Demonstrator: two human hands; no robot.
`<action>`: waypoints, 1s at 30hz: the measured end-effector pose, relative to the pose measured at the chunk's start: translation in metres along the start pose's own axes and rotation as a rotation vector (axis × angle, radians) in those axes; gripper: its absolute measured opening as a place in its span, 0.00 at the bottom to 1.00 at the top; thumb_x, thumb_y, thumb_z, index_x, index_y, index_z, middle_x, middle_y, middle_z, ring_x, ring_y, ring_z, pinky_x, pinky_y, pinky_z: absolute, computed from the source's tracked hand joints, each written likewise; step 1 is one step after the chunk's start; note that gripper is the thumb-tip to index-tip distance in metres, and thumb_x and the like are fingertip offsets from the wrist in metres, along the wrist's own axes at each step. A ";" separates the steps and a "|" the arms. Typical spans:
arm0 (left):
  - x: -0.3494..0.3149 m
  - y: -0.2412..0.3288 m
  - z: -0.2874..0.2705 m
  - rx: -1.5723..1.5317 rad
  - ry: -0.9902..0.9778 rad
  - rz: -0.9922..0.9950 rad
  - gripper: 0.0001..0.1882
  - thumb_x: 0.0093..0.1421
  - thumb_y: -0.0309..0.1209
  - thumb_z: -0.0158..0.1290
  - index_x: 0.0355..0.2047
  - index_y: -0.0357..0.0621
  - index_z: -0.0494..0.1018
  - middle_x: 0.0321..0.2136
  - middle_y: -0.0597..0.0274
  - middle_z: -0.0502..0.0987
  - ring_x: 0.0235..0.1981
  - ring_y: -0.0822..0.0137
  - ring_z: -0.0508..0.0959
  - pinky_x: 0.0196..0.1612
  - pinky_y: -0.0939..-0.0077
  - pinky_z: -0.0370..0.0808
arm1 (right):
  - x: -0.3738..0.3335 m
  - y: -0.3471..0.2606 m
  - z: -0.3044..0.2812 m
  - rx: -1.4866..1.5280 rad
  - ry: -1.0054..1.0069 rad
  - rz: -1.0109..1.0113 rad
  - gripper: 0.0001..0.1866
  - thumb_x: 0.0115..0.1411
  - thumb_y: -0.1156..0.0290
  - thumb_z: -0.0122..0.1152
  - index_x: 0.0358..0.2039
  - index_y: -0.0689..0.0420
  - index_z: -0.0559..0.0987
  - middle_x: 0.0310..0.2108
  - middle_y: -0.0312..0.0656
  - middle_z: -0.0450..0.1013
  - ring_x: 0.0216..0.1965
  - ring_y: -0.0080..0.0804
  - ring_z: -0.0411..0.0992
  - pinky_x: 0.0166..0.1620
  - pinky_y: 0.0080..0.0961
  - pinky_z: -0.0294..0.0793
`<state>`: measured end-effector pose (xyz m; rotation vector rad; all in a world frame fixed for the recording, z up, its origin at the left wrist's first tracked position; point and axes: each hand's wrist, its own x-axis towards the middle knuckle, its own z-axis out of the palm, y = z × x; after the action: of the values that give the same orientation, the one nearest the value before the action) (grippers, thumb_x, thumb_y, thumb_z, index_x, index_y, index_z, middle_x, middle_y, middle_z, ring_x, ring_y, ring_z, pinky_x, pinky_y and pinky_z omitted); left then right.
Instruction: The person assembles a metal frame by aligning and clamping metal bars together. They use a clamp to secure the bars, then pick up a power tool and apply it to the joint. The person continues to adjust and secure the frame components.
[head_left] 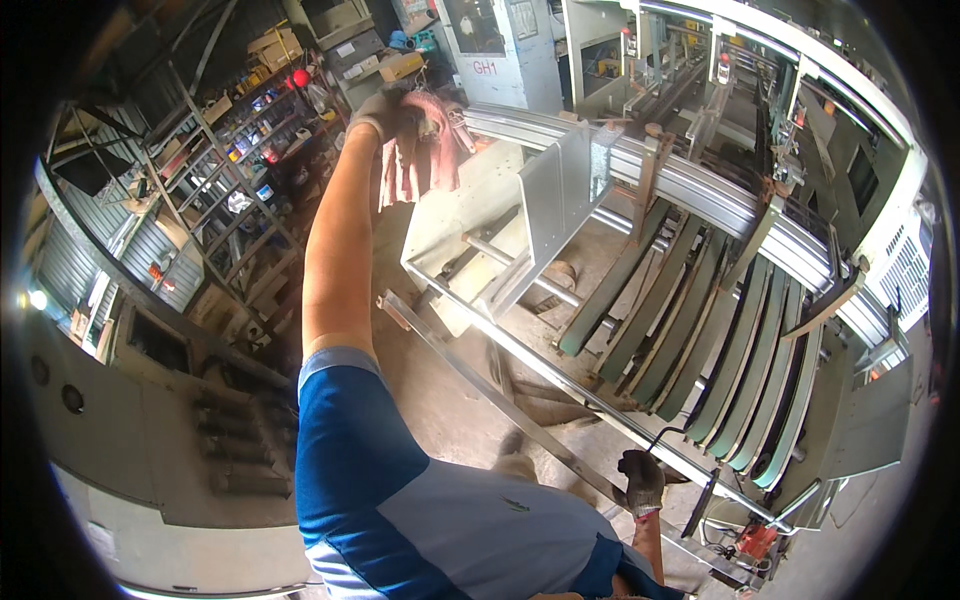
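Here, the left hand (378,112), in a dark work glove, reaches far out and has its fingers bunched around a pink cloth (432,150). The cloth hangs in loose folds at the far left end of a silver rail (690,195), above the left edge of a pale metal panel (560,190); whether it touches the rail cannot be told. The left arm is stretched almost straight, and its blue sleeve (350,430) ends above the elbow.

The right hand (642,482), also gloved, is low by the near edge of the machine, beside a flat metal bar (490,390) and just below a bent black rod (668,432). Its fingers look curled, but one cannot tell whether they grip the bar or only rest against it.

Beyond the bar, a row of green belts (690,365) runs side by side under the rail, between the panel and the machine's right edge. A red part (757,542) sits near the machine's near right corner. On the far left, crowded shelves (285,140) stand behind a metal lattice (215,170), and a grey cabinet (90,400) stands nearer.
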<state>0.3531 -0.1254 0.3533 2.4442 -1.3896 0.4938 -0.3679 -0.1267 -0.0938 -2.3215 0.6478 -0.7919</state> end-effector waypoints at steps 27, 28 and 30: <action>0.068 -0.166 0.269 0.280 -0.514 0.414 0.28 0.59 0.47 0.55 0.60 0.66 0.68 0.54 0.63 0.75 0.58 0.58 0.72 0.63 0.42 0.55 | 0.112 -0.126 0.189 -0.562 -0.217 0.635 0.12 0.65 0.66 0.49 0.36 0.55 0.81 0.39 0.44 0.78 0.43 0.43 0.76 0.46 0.39 0.75; 0.070 -0.170 0.274 0.278 -0.576 0.388 0.30 0.59 0.49 0.55 0.62 0.69 0.66 0.58 0.63 0.72 0.62 0.59 0.69 0.65 0.42 0.54 | 0.115 -0.133 0.189 -0.543 -0.192 0.660 0.13 0.65 0.65 0.48 0.36 0.54 0.81 0.40 0.43 0.78 0.43 0.43 0.76 0.46 0.40 0.75; 0.072 -0.172 0.277 0.233 -0.517 0.400 0.32 0.59 0.49 0.55 0.63 0.69 0.64 0.58 0.61 0.72 0.61 0.58 0.70 0.63 0.43 0.56 | 0.121 -0.140 0.188 -0.644 -0.252 0.610 0.09 0.62 0.68 0.50 0.35 0.53 0.79 0.39 0.42 0.77 0.41 0.44 0.75 0.44 0.40 0.75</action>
<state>0.5782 -0.2082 0.1212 2.5929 -2.1628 0.1002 -0.1228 -0.0303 -0.0766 -2.4632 1.5604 0.0075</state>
